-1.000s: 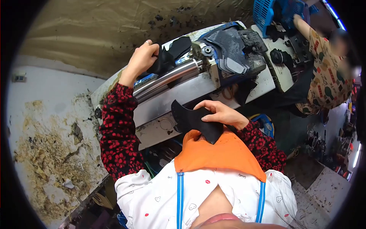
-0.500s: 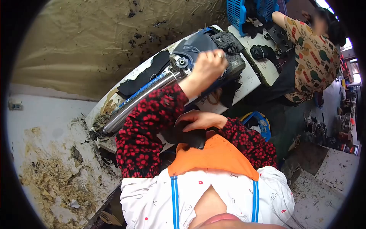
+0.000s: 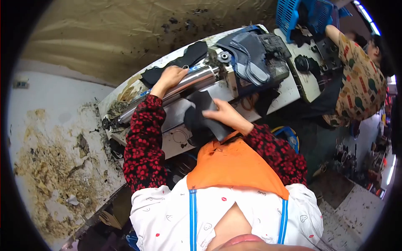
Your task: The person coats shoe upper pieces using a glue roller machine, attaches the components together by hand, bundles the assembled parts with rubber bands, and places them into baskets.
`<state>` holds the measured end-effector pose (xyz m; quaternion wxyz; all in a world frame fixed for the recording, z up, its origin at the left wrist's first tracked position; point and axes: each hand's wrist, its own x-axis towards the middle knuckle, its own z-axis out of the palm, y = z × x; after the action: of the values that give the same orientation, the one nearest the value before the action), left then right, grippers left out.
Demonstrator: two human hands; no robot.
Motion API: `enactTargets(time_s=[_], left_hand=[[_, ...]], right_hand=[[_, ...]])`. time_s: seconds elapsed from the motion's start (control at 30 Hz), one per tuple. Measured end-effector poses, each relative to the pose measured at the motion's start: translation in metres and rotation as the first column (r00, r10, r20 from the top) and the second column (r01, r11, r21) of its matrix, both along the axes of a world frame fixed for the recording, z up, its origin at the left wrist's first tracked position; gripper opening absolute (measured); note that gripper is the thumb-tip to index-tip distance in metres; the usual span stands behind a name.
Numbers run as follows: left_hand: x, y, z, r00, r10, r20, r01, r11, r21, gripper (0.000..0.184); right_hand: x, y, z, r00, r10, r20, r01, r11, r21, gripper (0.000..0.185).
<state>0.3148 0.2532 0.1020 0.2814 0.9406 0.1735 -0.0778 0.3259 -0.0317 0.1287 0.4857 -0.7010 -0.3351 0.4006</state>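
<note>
My left hand (image 3: 172,77) is above the long metal roller (image 3: 194,78), fingers bunched towards its far side. Anything in its fingers is hidden. My right hand (image 3: 224,113) grips dark, flexible sheet pieces (image 3: 205,102) in front of the roller, its thumb and fingers pressed on them. Beyond the roller lies a flat black piece (image 3: 190,56). To the right, a pile of grey-blue cut pieces (image 3: 247,56) with rounded ends rests beside the roller's end fitting (image 3: 224,57).
A dark, dirt-caked block (image 3: 276,52) stands beside the pile. At right, a co-worker in a patterned shirt (image 3: 362,79) is by another bench with a blue crate (image 3: 287,16). Peeling residue covers the white surface (image 3: 54,167) at left. An orange apron (image 3: 234,167) covers my front.
My left hand has moved left from the grey-blue pile to the roller. My right hand has moved slightly up with the dark pieces, bringing them towards the roller. The view has shifted.
</note>
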Motion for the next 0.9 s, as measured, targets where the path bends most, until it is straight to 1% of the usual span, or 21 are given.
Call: enactTargets(time_s=[0.03, 0.1, 0.13, 0.17, 0.2, 0.27, 0.3, 0.4, 0.43, 0.47, 0.53, 0.6, 0.63, 0.67, 0.7, 0.73, 0.77, 0.8, 0.83, 0.9], left_hand=[[-0.005, 0.001, -0.004, 1.0, -0.014, -0.005, 0.014, 0.996, -0.086, 0.025], [-0.016, -0.002, -0.013, 0.999, -0.041, -0.006, 0.037, 0.963, -0.266, 0.022], [-0.018, -0.002, -0.004, 0.997, -0.062, 0.045, 0.073, 0.953, -0.294, 0.019], [-0.019, -0.002, 0.006, 0.992, -0.085, 0.097, 0.112, 0.942, -0.317, 0.015], [-0.019, -0.002, 0.007, 0.993, -0.073, 0.097, 0.1, 0.943, -0.318, 0.015], [-0.014, -0.001, 0.011, 0.944, -0.077, 0.32, 0.152, 0.964, -0.217, 0.013], [-0.015, -0.002, 0.017, 0.945, -0.075, 0.319, 0.149, 0.965, -0.215, 0.013], [-0.013, -0.006, 0.045, 0.931, -0.134, 0.34, 0.168, 0.983, -0.073, 0.011], [-0.015, -0.006, 0.048, 0.926, -0.152, 0.345, 0.172, 0.985, -0.027, 0.011], [-0.017, -0.005, 0.045, 0.928, -0.15, 0.342, 0.17, 0.985, -0.03, 0.011], [-0.024, 0.001, 0.028, 0.884, -0.212, 0.416, 0.146, 0.972, 0.186, 0.012], [-0.032, 0.012, 0.011, 0.832, -0.296, 0.47, 0.1, 0.912, 0.398, 0.012], [-0.038, 0.017, 0.002, 0.831, -0.296, 0.471, 0.099, 0.912, 0.398, 0.012], [-0.047, 0.021, -0.008, 0.862, -0.268, 0.431, 0.109, 0.927, 0.359, 0.012], [-0.056, 0.024, -0.018, 0.889, -0.243, 0.387, 0.119, 0.941, 0.317, 0.011], [-0.065, 0.024, -0.025, 0.915, -0.217, 0.34, 0.125, 0.954, 0.272, 0.011], [-0.069, 0.024, -0.032, 0.938, -0.191, 0.291, 0.127, 0.966, 0.226, 0.011], [-0.07, 0.022, -0.028, 0.939, -0.186, 0.29, 0.123, 0.967, 0.221, 0.011], [-0.071, 0.023, -0.021, 0.955, -0.163, 0.25, 0.129, 0.981, 0.144, 0.012], [-0.066, 0.028, 0.007, 0.977, -0.13, 0.167, 0.132, 0.991, -0.002, 0.014]], right_hand=[[-0.012, -0.009, 0.01, 0.995, 0.075, -0.061, -0.069, 0.993, 0.098, 0.02], [-0.026, -0.024, 0.027, 0.957, 0.237, -0.166, -0.182, 0.94, 0.289, 0.021], [-0.024, -0.023, 0.033, 0.953, 0.252, -0.167, -0.198, 0.938, 0.285, 0.021], [-0.021, -0.021, 0.039, 0.937, 0.275, -0.214, -0.221, 0.944, 0.245, 0.022], [-0.018, -0.018, 0.044, 0.92, 0.292, -0.262, -0.242, 0.948, 0.207, 0.023], [-0.015, -0.01, 0.048, 0.881, 0.31, -0.358, -0.279, 0.951, 0.137, 0.025], [-0.014, -0.005, 0.04, 0.879, 0.312, -0.359, -0.28, 0.95, 0.139, 0.025], [-0.012, 0.013, -0.018, 0.956, 0.191, -0.223, -0.217, 0.972, -0.094, 0.028], [-0.011, 0.019, -0.027, 0.973, 0.157, -0.171, -0.186, 0.968, -0.17, 0.029], [-0.012, 0.025, -0.026, 0.972, 0.159, -0.174, -0.189, 0.967, -0.172, 0.029], [-0.015, 0.037, -0.022, 0.986, 0.067, -0.155, -0.092, 0.982, -0.163, 0.03], [-0.016, 0.047, -0.012, 0.99, -0.03, -0.135, 0.01, 0.989, -0.146, 0.03], [-0.018, 0.039, -0.003, 0.994, 0.033, -0.108, -0.044, 0.994, -0.101, 0.032], [-0.024, 0.027, 0.006, 0.992, 0.096, -0.079, -0.101, 0.993, -0.061, 0.034], [-0.034, 0.02, 0.009, 0.992, 0.095, -0.078, -0.1, 0.993, -0.062, 0.034], [-0.045, 0.015, 0.012, 0.994, 0.09, -0.065, -0.08, 0.986, 0.143, 0.033], [-0.05, 0.012, 0.013, 0.995, 0.085, -0.053, -0.062, 0.938, 0.342, 0.033], [-0.049, 0.01, 0.011, 0.995, 0.088, -0.056, -0.064, 0.939, 0.338, 0.033], [-0.046, 0.008, 0.006, 0.988, 0.142, -0.067, -0.118, 0.952, 0.282, 0.032], [-0.034, 0.009, -0.007, 0.966, 0.244, -0.09, -0.225, 0.958, 0.179, 0.03]])
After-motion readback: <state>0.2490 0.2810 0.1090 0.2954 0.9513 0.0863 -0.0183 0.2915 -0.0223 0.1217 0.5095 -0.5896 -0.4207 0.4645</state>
